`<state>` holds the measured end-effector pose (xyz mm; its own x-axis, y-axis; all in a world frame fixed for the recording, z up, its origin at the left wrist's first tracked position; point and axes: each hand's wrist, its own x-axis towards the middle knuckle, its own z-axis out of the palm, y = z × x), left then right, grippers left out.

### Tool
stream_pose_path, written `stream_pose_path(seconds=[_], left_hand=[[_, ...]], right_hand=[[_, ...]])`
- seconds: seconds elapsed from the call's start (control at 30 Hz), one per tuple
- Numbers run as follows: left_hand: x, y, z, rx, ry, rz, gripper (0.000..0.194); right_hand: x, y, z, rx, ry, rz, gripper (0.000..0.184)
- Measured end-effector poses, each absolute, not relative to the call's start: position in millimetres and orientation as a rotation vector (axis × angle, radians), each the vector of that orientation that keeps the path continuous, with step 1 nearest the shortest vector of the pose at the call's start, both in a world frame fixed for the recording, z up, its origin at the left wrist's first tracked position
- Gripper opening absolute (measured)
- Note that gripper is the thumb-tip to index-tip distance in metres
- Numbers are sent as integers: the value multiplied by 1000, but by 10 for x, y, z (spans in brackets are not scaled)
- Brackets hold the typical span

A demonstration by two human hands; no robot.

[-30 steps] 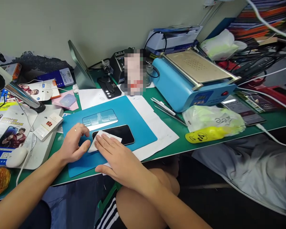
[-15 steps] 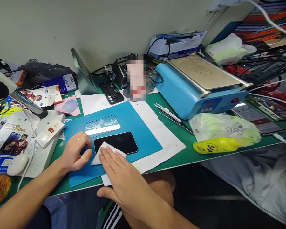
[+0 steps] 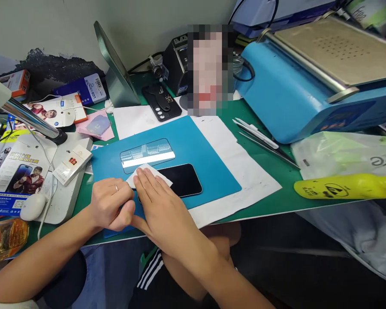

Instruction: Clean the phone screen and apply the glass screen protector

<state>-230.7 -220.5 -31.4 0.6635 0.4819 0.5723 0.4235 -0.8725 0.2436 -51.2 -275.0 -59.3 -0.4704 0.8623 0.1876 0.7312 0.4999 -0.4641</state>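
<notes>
Flat on a folded white wipe (image 3: pixel 163 177) lies my right hand (image 3: pixel 167 214), its fingers stretched out and its thumb apart. The wipe covers the left end of a phone (image 3: pixel 185 182) with a black screen. My left hand (image 3: pixel 112 204) is curled closed at the phone's left, close to the right thumb, with nothing visible in it. Behind the phone lies a clear screen glass (image 3: pixel 148 154) with a dark edge, apart from both hands. Phone and glass rest on a blue mat (image 3: pixel 212 171). My hands hide part of the phone's left end.
White paper (image 3: pixel 260 184) sticks out from under the mat. Tweezers (image 3: pixel 263 139), a yellow bottle (image 3: pixel 344 187) and a blue heating plate machine (image 3: pixel 296 98) stand or lie to the right. A black phone case (image 3: pixel 162 102) is behind. Boxes and a cigarette pack (image 3: pixel 72 164) crowd the left.
My right hand and the wipe have moved up over the phone's left end. My left hand has curled tighter and come close to the right thumb. The view has shifted.
</notes>
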Motion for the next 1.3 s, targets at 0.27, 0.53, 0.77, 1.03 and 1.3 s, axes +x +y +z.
stream_pose_path(seconds=[0.27,0.53,0.77,1.03,1.3], left_hand=[[-2287,-2230,-244,2821,993,788,25],[-2261,-2267,-302,2901,1246,262,82],[-2240,-2246,-314,2790,1280,388,52],[-2254,-2232,-265,2597,1319,409,5],[-2327,-2120,-324,2477,1489,459,6]], right_hand=[[-149,-3062,-707,-1246,-2489,200,94],[326,-2927,-809,-1366,-2518,-56,99],[305,-2954,-799,-1440,-2500,-54,95],[-135,-2847,-762,-1413,-2436,220,115],[-536,-2868,-609,-1317,-2518,286,109]])
